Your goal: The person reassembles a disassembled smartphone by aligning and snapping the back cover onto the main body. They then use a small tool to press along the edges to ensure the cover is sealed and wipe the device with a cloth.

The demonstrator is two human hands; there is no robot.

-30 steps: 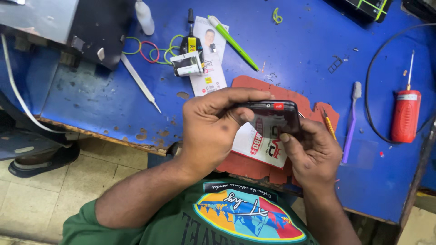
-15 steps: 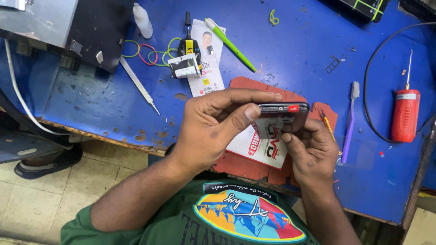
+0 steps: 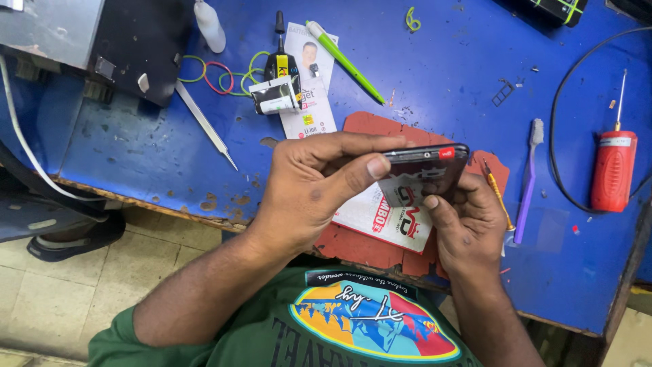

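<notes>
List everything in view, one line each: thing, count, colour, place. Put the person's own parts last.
phone: 1, black, held edge-up between both hands over the mat
mat: 1, red-brown, worn, near table edge
table: 1, blue, scuffed
printed card: 1, white and red, on the mat under the phone
tweezers: 1, silver, left of the mat
glue bottle: 1, black, far side
pen: 1, green, far side
toothbrush: 1, purple, right of the mat
screwdriver: 1, red, far right
rubber bands: several, green and red, by the glue bottle
left hand: 1, gripping the phone's top edge
right hand: 1, supporting the phone from below
</notes>
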